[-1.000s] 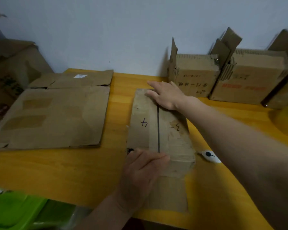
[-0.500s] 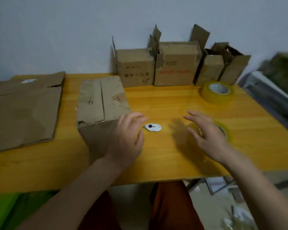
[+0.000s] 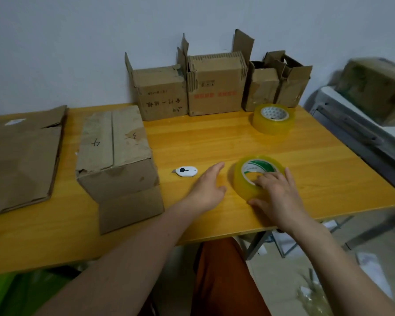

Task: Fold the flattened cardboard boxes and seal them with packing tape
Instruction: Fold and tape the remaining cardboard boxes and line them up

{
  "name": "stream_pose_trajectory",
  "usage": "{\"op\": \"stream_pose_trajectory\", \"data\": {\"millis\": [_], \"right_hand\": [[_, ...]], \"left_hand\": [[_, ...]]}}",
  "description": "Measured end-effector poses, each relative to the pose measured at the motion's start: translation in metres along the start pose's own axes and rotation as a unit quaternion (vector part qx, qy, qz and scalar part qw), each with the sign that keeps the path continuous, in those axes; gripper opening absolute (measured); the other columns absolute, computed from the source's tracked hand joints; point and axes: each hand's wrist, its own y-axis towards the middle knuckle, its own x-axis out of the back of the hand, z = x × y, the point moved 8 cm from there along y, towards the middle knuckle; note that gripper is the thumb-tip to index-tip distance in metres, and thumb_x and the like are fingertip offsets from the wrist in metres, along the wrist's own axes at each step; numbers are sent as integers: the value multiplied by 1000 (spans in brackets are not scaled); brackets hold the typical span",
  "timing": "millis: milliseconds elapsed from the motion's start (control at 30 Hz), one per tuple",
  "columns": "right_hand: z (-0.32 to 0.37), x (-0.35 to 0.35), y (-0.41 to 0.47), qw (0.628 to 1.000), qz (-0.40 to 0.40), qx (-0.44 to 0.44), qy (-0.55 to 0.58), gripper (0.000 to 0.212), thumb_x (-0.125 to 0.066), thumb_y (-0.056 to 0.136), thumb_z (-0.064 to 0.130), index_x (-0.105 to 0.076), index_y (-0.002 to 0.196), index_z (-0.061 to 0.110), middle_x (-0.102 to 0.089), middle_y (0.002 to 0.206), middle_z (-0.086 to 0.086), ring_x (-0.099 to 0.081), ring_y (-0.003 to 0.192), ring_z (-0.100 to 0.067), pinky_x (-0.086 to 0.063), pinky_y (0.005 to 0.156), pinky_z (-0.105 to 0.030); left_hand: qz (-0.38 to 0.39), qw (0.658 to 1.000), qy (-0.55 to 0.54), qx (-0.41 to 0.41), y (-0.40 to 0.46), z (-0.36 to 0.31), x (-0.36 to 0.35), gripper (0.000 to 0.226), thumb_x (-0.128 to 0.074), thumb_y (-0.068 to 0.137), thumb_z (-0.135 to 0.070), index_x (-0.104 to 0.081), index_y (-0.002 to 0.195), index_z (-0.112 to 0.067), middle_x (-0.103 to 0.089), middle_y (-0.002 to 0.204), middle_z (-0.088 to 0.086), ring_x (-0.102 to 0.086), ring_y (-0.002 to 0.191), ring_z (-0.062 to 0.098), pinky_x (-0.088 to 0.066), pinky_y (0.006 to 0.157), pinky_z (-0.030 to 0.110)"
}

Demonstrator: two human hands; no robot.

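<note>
Your right hand (image 3: 275, 197) grips the near tape roll (image 3: 257, 173) at lower center-right, fingers inside its core. Your left hand (image 3: 206, 187) lies open beside it. The folded box (image 3: 116, 153) stands center-left on the surface (image 3: 317, 169).

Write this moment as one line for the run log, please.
phase: fetching tape | right hand: on near tape roll | left hand: open beside it | folded box: unsealed
</note>
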Motion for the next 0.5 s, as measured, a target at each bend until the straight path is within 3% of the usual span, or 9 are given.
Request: {"op": "stream_pose_trajectory", "data": {"millis": [67,167,233,400,500], "right_hand": [[1,2,-2,999,8,-16,50,46,-74,79,34,-61,120,18,-56,127,0,-37,132,-20,0,118,-44],[4,5,-1,983,10,-37,177,49,-77,77,30,-60,121,16,-54,125,-2,-40,124,-19,-23,113,-43],[8,10,3,967,-2,-42,250,46,-79,75,28,-62,116,15,-55,115,-3,-46,110,-14,-36,96,-29],[33,11,16,943,11,-13,333,30,-79,74,28,-62,97,21,-63,94,4,-56,84,-12,-39,67,-17],[49,7,22,923,13,-4,385,24,-80,73,24,-66,91,16,-68,87,0,-62,78,-17,-48,68,-28]], "left_hand": [[5,999,-39,-3,-2,-3,-2,67,-49,93,4,-27,151,-20,-32,156,0,-30,143,17,-30,117,37],[-21,997,-68,-29,-12,-13,6,60,-40,94,12,-34,148,-13,-39,151,4,-35,140,15,-30,113,24],[-58,995,-54,-61,-24,-22,16,57,-38,93,14,-40,144,-9,-43,147,5,-39,136,13,-31,110,19],[-164,979,23,-120,-54,-40,40,51,-42,92,9,-45,141,-6,-45,144,4,-40,134,11,-30,113,19],[-225,957,111,-143,-73,-44,50,50,-45,93,4,-46,141,-6,-44,146,4,-38,135,11,-16,104,0]]}}
